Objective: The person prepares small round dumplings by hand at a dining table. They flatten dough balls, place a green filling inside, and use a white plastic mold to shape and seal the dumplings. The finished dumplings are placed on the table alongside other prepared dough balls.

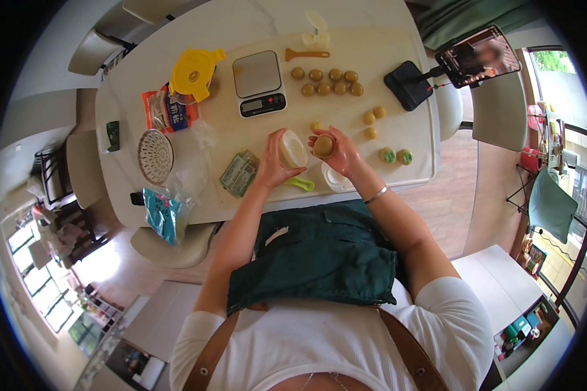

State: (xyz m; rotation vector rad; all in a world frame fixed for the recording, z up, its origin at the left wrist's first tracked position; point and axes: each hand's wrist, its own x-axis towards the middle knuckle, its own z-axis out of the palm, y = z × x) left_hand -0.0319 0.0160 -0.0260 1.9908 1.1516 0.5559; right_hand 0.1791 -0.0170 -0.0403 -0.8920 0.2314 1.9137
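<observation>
My left hand (272, 163) grips a round whitish mould or cup (294, 148), tilted with its face toward the right. In my right hand (344, 152) rests a brownish dough ball (324, 146), held in the fingers and palm. Just beyond that hand, a small yellowish lump (316, 126) lies on the cream mat (215, 129). Under my right wrist is a white plastic piece (334, 177), partly covered. A lime-green plastic tool (301, 184) sits below the left hand, and a green-and-clear package (239, 173) lies to its left.
A kitchen scale (259, 83) stands mid-table, with several brown balls (339, 88) and an orange spatula (307, 54) to its right. Two green-patterned balls (405, 157) lie at right. A phone (480, 57) stands on a holder. At left are a yellow-lidded container (194, 75) and woven basket (155, 157).
</observation>
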